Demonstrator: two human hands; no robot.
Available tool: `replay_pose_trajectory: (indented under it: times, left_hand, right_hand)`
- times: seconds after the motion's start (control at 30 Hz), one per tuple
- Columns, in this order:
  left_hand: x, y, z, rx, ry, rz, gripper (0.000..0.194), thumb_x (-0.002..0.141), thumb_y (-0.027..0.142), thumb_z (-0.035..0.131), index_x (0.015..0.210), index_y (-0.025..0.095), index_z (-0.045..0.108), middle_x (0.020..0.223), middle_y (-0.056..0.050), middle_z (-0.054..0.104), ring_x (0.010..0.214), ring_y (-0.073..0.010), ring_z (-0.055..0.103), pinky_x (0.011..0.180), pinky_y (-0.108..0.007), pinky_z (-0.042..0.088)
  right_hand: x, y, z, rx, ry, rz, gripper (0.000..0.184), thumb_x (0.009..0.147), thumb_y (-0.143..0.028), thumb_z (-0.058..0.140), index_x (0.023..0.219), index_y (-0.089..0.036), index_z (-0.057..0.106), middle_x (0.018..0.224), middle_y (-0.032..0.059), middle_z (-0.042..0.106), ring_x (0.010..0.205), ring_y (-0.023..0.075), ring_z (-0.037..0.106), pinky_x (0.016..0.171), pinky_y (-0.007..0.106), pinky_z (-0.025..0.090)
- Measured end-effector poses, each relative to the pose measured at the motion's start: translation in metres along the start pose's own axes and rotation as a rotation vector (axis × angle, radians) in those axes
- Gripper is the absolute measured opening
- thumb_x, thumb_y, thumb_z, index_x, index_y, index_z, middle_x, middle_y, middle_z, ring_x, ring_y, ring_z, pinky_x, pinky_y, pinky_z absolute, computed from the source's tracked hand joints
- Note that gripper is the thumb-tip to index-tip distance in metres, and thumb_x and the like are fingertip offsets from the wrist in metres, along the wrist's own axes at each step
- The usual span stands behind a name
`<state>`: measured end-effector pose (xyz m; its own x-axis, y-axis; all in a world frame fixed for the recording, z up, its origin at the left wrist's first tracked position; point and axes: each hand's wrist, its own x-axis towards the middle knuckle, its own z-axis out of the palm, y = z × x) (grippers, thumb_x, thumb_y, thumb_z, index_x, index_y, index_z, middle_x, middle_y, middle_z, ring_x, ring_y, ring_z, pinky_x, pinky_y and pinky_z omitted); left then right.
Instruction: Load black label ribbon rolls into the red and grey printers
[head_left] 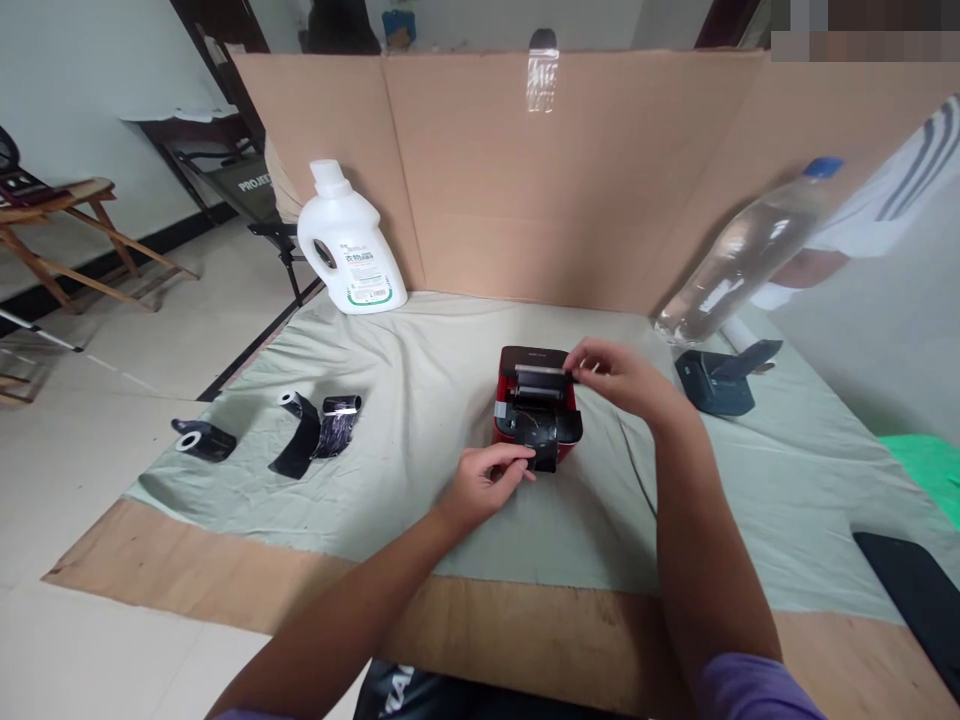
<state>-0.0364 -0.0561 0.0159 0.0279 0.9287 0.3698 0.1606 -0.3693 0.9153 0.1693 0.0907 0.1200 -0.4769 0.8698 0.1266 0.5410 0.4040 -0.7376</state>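
So the left hand [491, 482] has its fingertips pinching the end of a black strip [546, 455] hanging off the front of the printer [510, 420]. Right hand's [611, 375] fingers are on the raised flap's [541, 376] right end, can't tell if they're gripping it. Printer's mid-cloth [420, 400], with black rolls [341, 405] off to the left and a jug [352, 245] behind them.
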Motion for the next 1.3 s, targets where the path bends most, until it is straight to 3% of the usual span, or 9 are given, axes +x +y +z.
replay_pose_trajectory:
  times: [0.1,0.2,0.3,0.43,0.57,0.67,0.8,1.03,1.3]
  left_hand:
    - [0.0,0.0,0.0,-0.014,0.001,0.006,0.021,0.095,0.03,0.059,0.098,0.016,0.075,0.073,-0.007,0.079,0.065,-0.0163,0.073,0.063,-0.027,0.056]
    - [-0.001,0.0,0.0,-0.015,-0.002,0.022,0.023,0.096,0.031,0.059,0.102,0.015,0.074,0.07,-0.006,0.076,0.06,-0.0145,0.069,0.061,-0.025,0.053]
    - [0.0,-0.005,-0.007,0.037,0.05,0.042,0.031,0.098,0.034,0.055,0.114,0.013,0.071,0.054,0.003,0.06,0.049,-0.0107,0.053,0.056,-0.024,0.045]
    - [0.012,-0.02,-0.028,0.209,0.093,0.033,0.039,0.1,0.036,0.049,0.127,0.014,0.068,0.053,0.008,0.04,0.05,-0.0102,0.04,0.059,-0.023,0.042]
    - [0.027,-0.034,-0.047,0.36,0.06,-0.032,0.048,0.101,0.037,0.047,0.144,0.019,0.06,0.067,0.003,0.057,0.061,-0.0126,0.052,0.071,-0.025,0.048]
    - [0.031,-0.037,-0.05,0.388,0.007,0.005,0.048,0.102,0.038,0.044,0.144,0.022,0.061,0.1,-0.006,0.075,0.083,-0.018,0.067,0.088,-0.03,0.052]
    - [0.031,-0.035,-0.046,0.361,-0.048,-0.003,0.046,0.103,0.039,0.042,0.141,0.025,0.064,0.131,-0.007,0.071,0.108,-0.022,0.07,0.103,-0.033,0.05]
    - [0.036,-0.036,-0.037,0.311,0.016,-0.071,0.041,0.104,0.036,0.04,0.132,0.023,0.067,0.112,-0.005,0.076,0.101,-0.0204,0.07,0.098,-0.033,0.051]
    - [0.037,-0.028,-0.032,0.271,0.027,0.005,0.038,0.104,0.037,0.041,0.128,0.021,0.066,0.126,-0.011,0.066,0.115,-0.0218,0.065,0.104,-0.035,0.048]
  right_hand:
    - [-0.01,0.0,-0.006,-0.053,-0.295,-0.021,0.015,0.079,-0.026,0.06,0.089,-0.022,0.069,0.093,0.0032,0.066,0.088,0.0194,0.061,0.075,0.031,0.049]
    - [-0.012,0.002,-0.005,-0.11,-0.28,0.041,0.017,0.078,-0.023,0.061,0.095,-0.022,0.066,0.096,0.003,0.061,0.088,0.0185,0.06,0.077,0.032,0.051]
    - [-0.011,0.003,-0.003,-0.117,-0.225,0.157,0.028,0.078,-0.024,0.066,0.105,-0.023,0.058,0.103,0.0029,0.058,0.084,0.0167,0.061,0.074,0.031,0.051]
    - [-0.012,0.001,-0.005,0.001,-0.32,0.342,0.03,0.083,-0.029,0.065,0.107,-0.025,0.049,0.094,0.0025,0.063,0.081,0.0184,0.063,0.064,0.029,0.051]
    - [-0.013,-0.001,-0.006,0.06,-0.378,0.39,0.024,0.083,-0.027,0.063,0.099,-0.025,0.045,0.088,0.0022,0.067,0.084,0.0204,0.065,0.063,0.029,0.052]
    - [-0.013,0.0,-0.005,0.058,-0.384,0.379,0.021,0.083,-0.028,0.061,0.094,-0.025,0.044,0.082,0.0004,0.068,0.08,0.0186,0.064,0.061,0.027,0.047]
    - [-0.013,0.0,-0.005,0.057,-0.401,0.356,0.02,0.085,-0.032,0.059,0.093,-0.025,0.043,0.075,-0.0017,0.069,0.074,0.017,0.062,0.062,0.026,0.042]
    - [-0.016,-0.003,-0.001,0.061,-0.388,0.436,0.021,0.084,-0.029,0.06,0.091,-0.025,0.042,0.086,0.0002,0.072,0.086,0.0201,0.068,0.065,0.028,0.048]
    - [-0.041,0.011,0.016,0.218,-0.281,0.382,0.026,0.093,-0.047,0.055,0.106,-0.028,0.042,0.094,0.0015,0.07,0.089,0.0205,0.069,0.07,0.034,0.058]
